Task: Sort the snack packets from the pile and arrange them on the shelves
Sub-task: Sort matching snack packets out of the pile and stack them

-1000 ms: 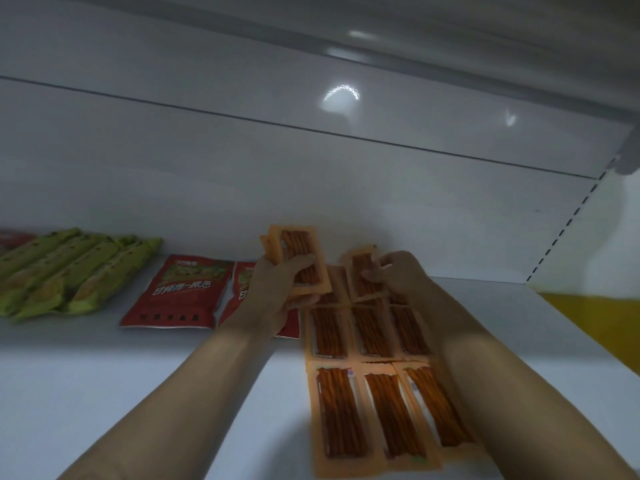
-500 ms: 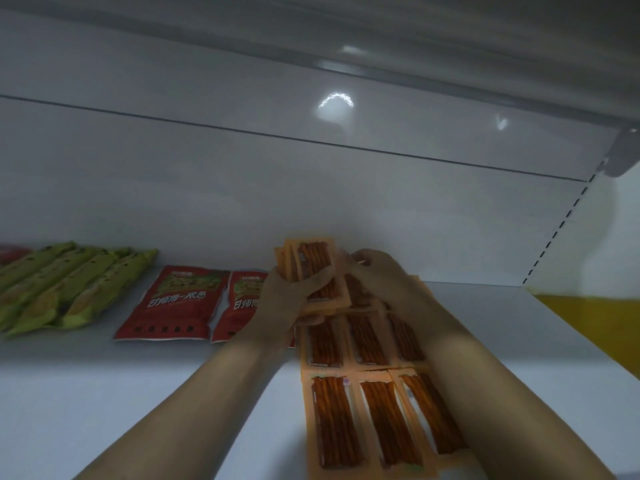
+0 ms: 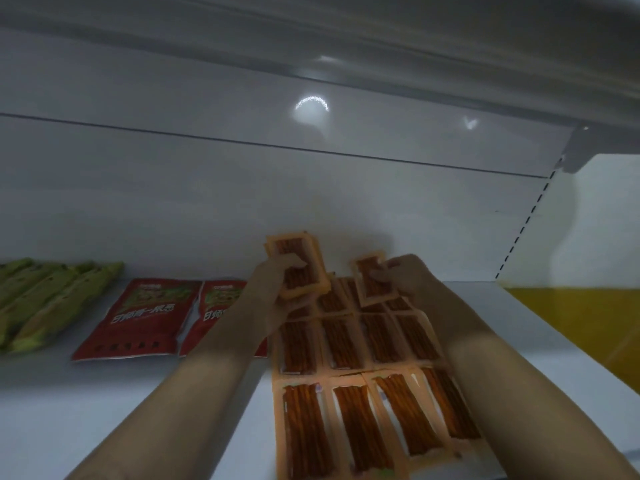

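On the far left of the white shelf [image 3: 69,410] lies a cluster of green packets [image 3: 52,299], side by side and angled toward the back panel [image 3: 173,202]; just right of them two red packets [image 3: 138,320] lie flat next to each other, the right one partly hidden by the left forearm; the left hand [image 3: 273,292] is raised above the shelf, its fingers [image 3: 294,263] curled round a small stack of orange packets [image 3: 301,251], which it grips tilted up with the top edge leaning toward the back panel; below and to the right, the laid orange packets [image 3: 346,393] cover the shelf in neat rows, edges touching or slightly overlapping, running from the front lip back under both hands; the rearmost row is mostly hidden, so its count cannot be told; the right hand [image 3: 412,278] pinches a single orange packet [image 3: 372,282] by its right edge, held tilted just over the back of those rows; whether it touches them is unclear; further right a slotted upright [image 3: 519,230] rises at the shelf's end, a grey bracket [image 3: 581,150] sits under the upper shelf [image 3: 415,36], and a yellow surface [image 3: 571,313] shows beyond.
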`<state>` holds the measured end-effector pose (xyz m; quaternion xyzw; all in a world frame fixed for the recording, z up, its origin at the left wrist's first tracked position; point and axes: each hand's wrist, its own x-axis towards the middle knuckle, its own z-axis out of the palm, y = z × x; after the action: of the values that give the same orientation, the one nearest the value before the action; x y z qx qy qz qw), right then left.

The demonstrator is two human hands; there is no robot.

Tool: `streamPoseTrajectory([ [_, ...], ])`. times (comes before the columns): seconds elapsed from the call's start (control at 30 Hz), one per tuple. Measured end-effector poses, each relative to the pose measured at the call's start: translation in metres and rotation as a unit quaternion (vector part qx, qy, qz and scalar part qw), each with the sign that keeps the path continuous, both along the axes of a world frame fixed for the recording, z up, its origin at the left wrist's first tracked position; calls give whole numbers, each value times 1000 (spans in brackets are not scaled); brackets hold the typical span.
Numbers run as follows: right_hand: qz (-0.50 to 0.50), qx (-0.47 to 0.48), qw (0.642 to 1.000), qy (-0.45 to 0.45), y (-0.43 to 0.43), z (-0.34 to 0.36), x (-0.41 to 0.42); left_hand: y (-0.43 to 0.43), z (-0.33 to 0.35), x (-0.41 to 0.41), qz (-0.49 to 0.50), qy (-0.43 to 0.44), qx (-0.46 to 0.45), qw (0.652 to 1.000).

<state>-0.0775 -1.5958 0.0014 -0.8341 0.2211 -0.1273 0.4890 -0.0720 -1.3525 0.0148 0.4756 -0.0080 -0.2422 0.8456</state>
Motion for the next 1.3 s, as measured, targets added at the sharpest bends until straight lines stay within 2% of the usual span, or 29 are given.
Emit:
streamPoseTrajectory([
  [0.1, 8, -86, 995, 50, -5, -10, 7, -8, -4, 1, 4, -37, 28, 999],
  [0.23, 2, -272, 951, 145, -3, -18, 10, -12, -11, -3, -3, -79, 71, 994],
  [0.33, -27, -340, 930, 136, 4, -16, 5, -12, -11, -5, 18, -97, 102, 990],
  [0.4, -24, -272, 961, 43, 11, -3, 2, -15, -9, -7, 34, -118, 120, 985],
  [0.47, 46, -67, 996, -30, 24, 20, -7, -21, -7, -9, 42, -141, 137, 980],
  [0.5, 100, 16, 994, -29, 32, 31, -13, -25, -4, -11, 44, -155, 144, 976],
  [0.53, 151, 46, 987, -18, 39, 40, -18, -29, -2, -11, 46, -173, 150, 972],
  [0.6, 205, 33, 978, -14, 44, 48, -20, -37, 4, -12, 41, -205, 158, 965],
  [0.7, 200, 92, 974, -57, 34, 54, -15, -44, 15, -14, 16, -208, 138, 968],
  [0.83, 149, 147, 974, -92, 2, 58, -13, -51, 18, -15, 35, -142, 116, 982],
  [0.93, 64, 46, 995, -64, -34, 34, -5, -60, 11, -15, 71, -113, 116, 984],
  [1.07, 43, -39, 998, 19, -59, -6, 2, -72, 3, -20, 98, -117, 147, 977],
  [1.2, 29, -194, 976, 91, -62, -18, 3, -88, 4, -30, 98, -113, 149, 977],
  [1.3, 32, -246, 960, 127, -64, -29, 3, -98, 3, -35, 98, -126, 162, 974],
])
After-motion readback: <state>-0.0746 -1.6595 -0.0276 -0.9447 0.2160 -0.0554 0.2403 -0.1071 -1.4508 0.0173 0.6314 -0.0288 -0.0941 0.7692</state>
